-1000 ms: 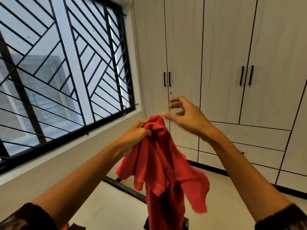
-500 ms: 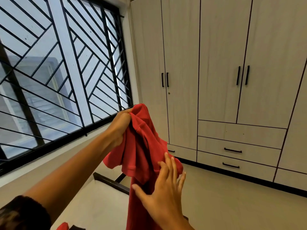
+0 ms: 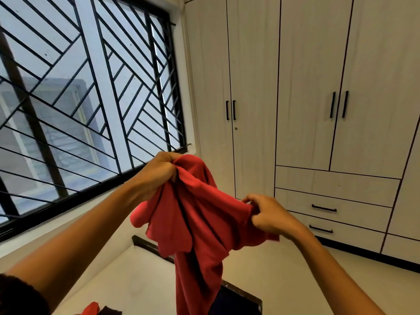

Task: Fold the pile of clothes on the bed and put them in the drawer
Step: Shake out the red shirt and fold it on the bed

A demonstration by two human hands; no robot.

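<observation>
Nearest the camera, right at the bottom edge, is the bed [image 3: 127,283] with a pale mattress and a dark frame. A few clothes [image 3: 93,308] peek in at the lower left corner, a red bit and a dark bit. Above that, both arms reach out and hold the red garment [image 3: 197,214] up in the air between them. It's well clear of the bed, with the long end hanging straight down. The left hand [image 3: 159,171] is the higher one, and it's got a tight grip on a bunched-up top part, fingers curled right around the fabric. The right hand [image 3: 270,214] is lower and off to the right. Its grip is a pinch on another edge between thumb and fingertips, so the cloth sags in folds between the two. Honestly can't tell which part of the garment is which, it's too crumpled. Behind the right hand, the drawers [image 3: 334,208] at the bottom of the wardrobe [image 3: 306,87] are all closed, and two have black handles. Back left is the window [image 3: 91,87] with black diagonal bars.
</observation>
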